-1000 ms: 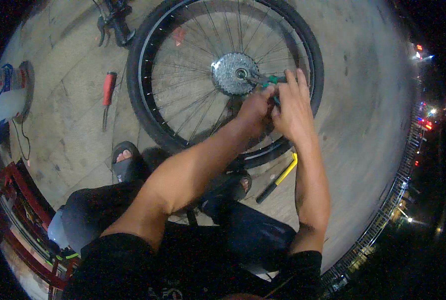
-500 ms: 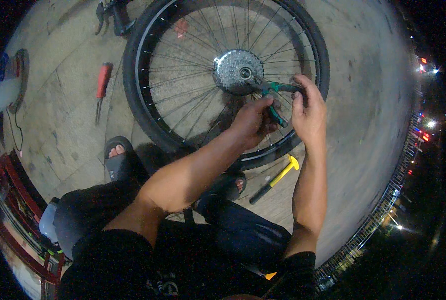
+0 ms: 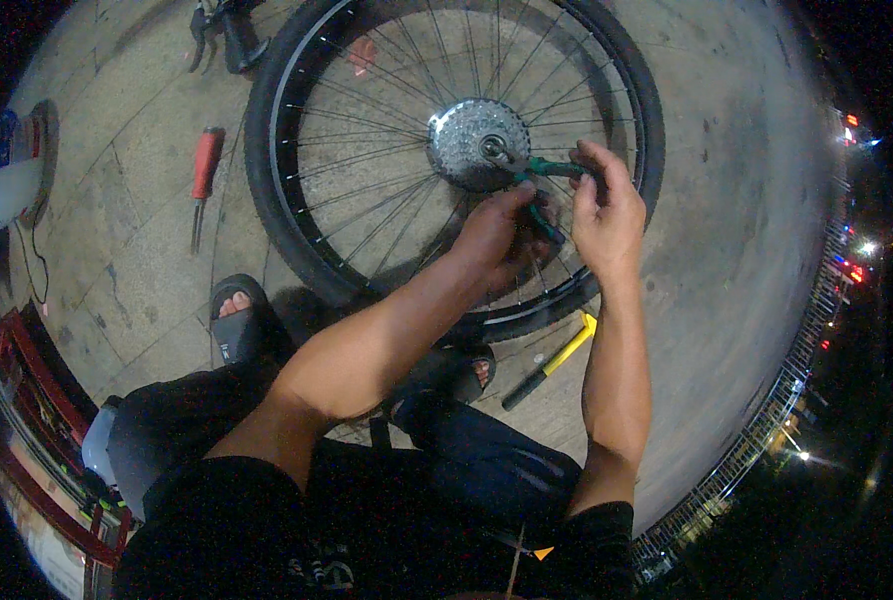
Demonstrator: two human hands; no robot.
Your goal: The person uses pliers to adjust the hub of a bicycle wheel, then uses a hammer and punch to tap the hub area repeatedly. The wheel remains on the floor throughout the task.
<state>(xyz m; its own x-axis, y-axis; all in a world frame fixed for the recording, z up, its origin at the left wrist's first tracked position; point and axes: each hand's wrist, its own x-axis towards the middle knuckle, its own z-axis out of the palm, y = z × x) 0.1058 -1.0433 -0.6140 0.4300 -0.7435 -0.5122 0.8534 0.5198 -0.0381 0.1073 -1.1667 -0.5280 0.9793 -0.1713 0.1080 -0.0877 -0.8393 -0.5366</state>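
Observation:
A bicycle wheel [image 3: 262,165] lies flat on the pavement in front of me, its silver cassette [image 3: 456,140] facing up. Green-handled pliers [image 3: 538,166] reach over the cassette, their jaws at the axle end [image 3: 493,148] in its centre. One handle is in my left hand [image 3: 506,235], whose fingers curl round it. The other handle is pinched between the thumb and fingers of my right hand [image 3: 611,215]. My fingers partly hide both handles. Whether the jaws grip the axle part or only touch it, I cannot tell.
A red-handled screwdriver-like tool [image 3: 207,165] lies left of the wheel. Near my right forearm is a yellow hammer [image 3: 564,352] with a black grip. My sandalled feet [image 3: 238,315] are close to the tyre. A dark red metal frame [image 3: 41,390] stands at the lower left.
Both hands have shifted slightly up and left with the pliers. The jaws have come onto the axle end, and the handles have moved a little.

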